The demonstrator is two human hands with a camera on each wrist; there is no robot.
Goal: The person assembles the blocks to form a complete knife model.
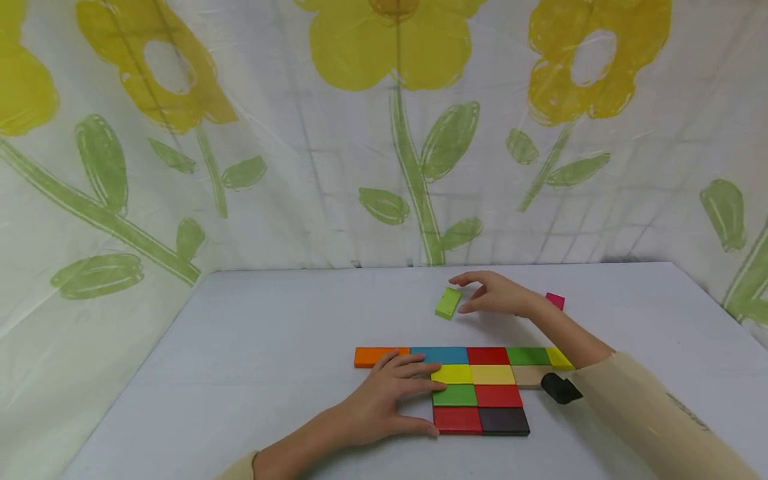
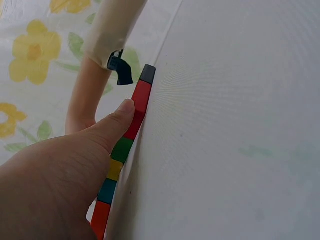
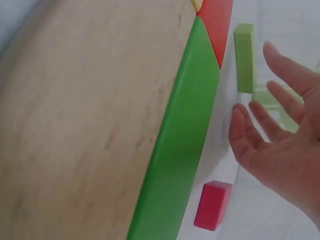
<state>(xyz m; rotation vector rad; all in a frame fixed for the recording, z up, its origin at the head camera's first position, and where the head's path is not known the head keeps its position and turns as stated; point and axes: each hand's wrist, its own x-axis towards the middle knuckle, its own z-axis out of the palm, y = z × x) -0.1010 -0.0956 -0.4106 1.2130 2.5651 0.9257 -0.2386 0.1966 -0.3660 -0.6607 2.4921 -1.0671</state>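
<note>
Flat coloured blocks lie edge to edge on the table in a T-like shape. Orange point(image 1: 367, 357), blue point(image 1: 441, 354) and green point(image 1: 528, 356) blocks are part of its long far row; a red block point(image 1: 458, 421) and a black block point(image 1: 505, 421) form the near end. My left hand point(image 1: 384, 407) rests along the left side, fingertips at the yellow and green blocks, thumb point(image 2: 120, 120) against the near red one. Beyond the far row, my right hand point(image 1: 501, 293) hovers with spread, bent fingers beside a loose light green block point(image 1: 448, 303), holding nothing.
A loose pink block point(image 1: 555, 301) lies behind the right forearm, partly hidden in the head view. A black strap end point(image 1: 559, 388) hangs from the right sleeve over the tan block point(image 1: 529, 377). Behind the white table point(image 1: 270, 320) hangs a flower-printed curtain point(image 1: 270, 227).
</note>
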